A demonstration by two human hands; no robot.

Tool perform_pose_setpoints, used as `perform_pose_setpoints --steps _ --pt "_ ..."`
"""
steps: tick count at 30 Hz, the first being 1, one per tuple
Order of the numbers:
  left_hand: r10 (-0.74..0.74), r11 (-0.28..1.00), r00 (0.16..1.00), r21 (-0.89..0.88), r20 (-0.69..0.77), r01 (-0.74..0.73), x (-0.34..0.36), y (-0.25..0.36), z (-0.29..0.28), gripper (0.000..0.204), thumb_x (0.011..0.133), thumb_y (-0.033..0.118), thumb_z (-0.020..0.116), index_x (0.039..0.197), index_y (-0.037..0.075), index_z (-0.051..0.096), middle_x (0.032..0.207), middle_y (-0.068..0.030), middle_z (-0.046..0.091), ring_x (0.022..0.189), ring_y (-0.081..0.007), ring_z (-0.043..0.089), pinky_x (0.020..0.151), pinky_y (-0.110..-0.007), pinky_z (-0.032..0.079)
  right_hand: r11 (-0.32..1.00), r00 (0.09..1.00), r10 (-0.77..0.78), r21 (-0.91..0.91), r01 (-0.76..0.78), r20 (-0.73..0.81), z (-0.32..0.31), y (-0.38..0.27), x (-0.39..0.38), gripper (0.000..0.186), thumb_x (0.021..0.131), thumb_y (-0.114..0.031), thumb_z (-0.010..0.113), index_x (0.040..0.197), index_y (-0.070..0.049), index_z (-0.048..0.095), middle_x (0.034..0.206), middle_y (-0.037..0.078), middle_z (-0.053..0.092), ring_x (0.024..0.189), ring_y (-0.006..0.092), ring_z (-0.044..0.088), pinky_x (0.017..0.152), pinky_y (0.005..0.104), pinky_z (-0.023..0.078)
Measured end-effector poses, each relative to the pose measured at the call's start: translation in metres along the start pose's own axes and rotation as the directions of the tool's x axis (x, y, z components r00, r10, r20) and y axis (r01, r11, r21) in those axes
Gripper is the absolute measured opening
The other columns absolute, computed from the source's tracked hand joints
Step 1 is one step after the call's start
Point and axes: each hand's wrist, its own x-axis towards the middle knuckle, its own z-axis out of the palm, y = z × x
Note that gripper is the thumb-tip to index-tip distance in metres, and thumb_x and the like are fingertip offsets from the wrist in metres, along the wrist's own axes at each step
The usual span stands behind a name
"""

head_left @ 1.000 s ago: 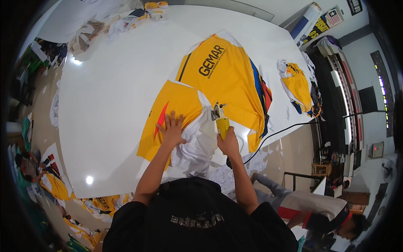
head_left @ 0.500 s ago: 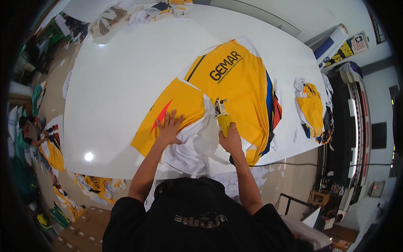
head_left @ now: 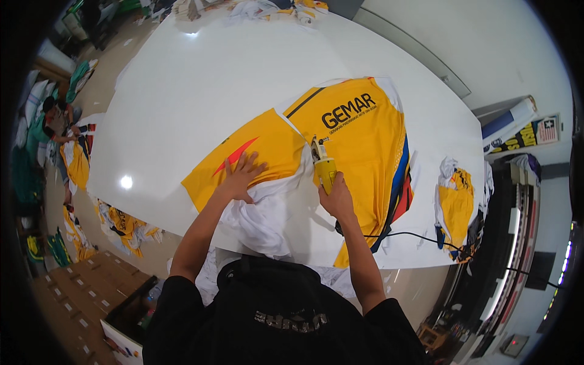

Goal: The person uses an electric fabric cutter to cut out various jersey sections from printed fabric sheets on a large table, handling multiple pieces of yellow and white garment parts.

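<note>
My right hand (head_left: 336,198) is closed round the yellow body of an electric rotary fabric cutter (head_left: 326,167). The cutter's metal head lies at the edge between two printed fabric pieces. My left hand (head_left: 239,178) is spread flat, fingers apart, on the smaller yellow piece (head_left: 278,140) with a red streak. Bunched white fabric (head_left: 258,222) lies beside that hand, toward my body. To the right lies the larger yellow piece (head_left: 365,152), with dark lettering and blue, black and red along its right edge.
The white table (head_left: 201,85) carries a yellow fabric pile (head_left: 455,207) at right and more scraps at the far edge. A black cord (head_left: 420,235) runs off right from the cutter. At far left, a person (head_left: 59,125) handles fabric. Cardboard boxes (head_left: 79,298) stand lower left.
My view has turned, so the table and fabrics appear rotated clockwise. The cutter's head stays at the seam between the two pieces; my left hand remains pressed on the smaller piece.
</note>
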Motion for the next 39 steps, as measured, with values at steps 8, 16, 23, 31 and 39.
perform_pose_setpoints --steps 8,16,23,31,39 --pt "-0.013 0.999 1.0 -0.051 0.003 0.014 -0.004 0.005 -0.006 0.14 0.057 0.031 0.102 0.171 0.035 0.021 0.181 -0.0069 -0.003 0.166 -0.0371 -0.006 0.123 -0.08 -0.002 0.997 0.994 -0.069 -0.024 0.071 0.085 -0.014 0.005 0.034 0.061 0.094 -0.031 0.072 0.129 0.007 0.039 0.114 0.041 0.064 0.103 0.0572 0.066 0.088 0.0588 0.055" --pt "-0.017 0.994 1.0 -0.105 -0.009 0.016 -0.005 0.004 -0.007 0.139 0.054 0.028 0.102 0.17 0.032 0.025 0.181 -0.0078 0.001 0.166 -0.0378 -0.005 0.123 -0.079 -0.003 0.979 0.973 -0.181 -0.068 0.192 0.141 -0.02 0.003 0.072 0.056 0.096 -0.032 0.069 0.127 0.004 0.039 0.116 0.038 0.062 0.1 0.0545 0.068 0.084 0.0585 0.057" --pt "-0.009 0.989 0.999 -0.149 -0.044 0.002 -0.007 0.005 -0.008 0.138 0.052 0.026 0.102 0.169 0.03 0.028 0.181 -0.0075 0.006 0.166 -0.0368 -0.004 0.124 -0.079 -0.003 0.955 0.944 -0.262 -0.088 0.284 0.202 -0.026 -0.004 0.108 0.054 0.095 -0.031 0.071 0.124 0.003 0.04 0.113 0.037 0.062 0.099 0.0547 0.068 0.083 0.0589 0.057" --pt "-0.028 0.993 0.999 -0.118 -0.015 0.026 -0.006 0.007 -0.012 0.137 0.055 0.025 0.102 0.169 0.03 0.026 0.181 -0.0065 0.007 0.166 -0.0365 0.0 0.125 -0.077 -0.001 0.923 0.906 -0.362 -0.051 0.381 0.219 -0.025 -0.019 0.139 0.056 0.095 -0.031 0.072 0.126 0.003 0.039 0.112 0.04 0.063 0.098 0.0559 0.068 0.081 0.0599 0.057" --pt "-0.02 0.995 1.0 -0.093 -0.003 0.019 -0.007 0.003 -0.009 0.136 0.057 0.03 0.102 0.17 0.031 0.025 0.181 -0.0065 0.007 0.166 -0.0362 0.001 0.125 -0.078 0.001 0.923 0.898 -0.364 -0.035 0.383 0.246 -0.019 -0.04 0.17 0.059 0.093 -0.029 0.075 0.127 0.005 0.04 0.109 0.04 0.066 0.101 0.0573 0.067 0.086 0.0583 0.056"
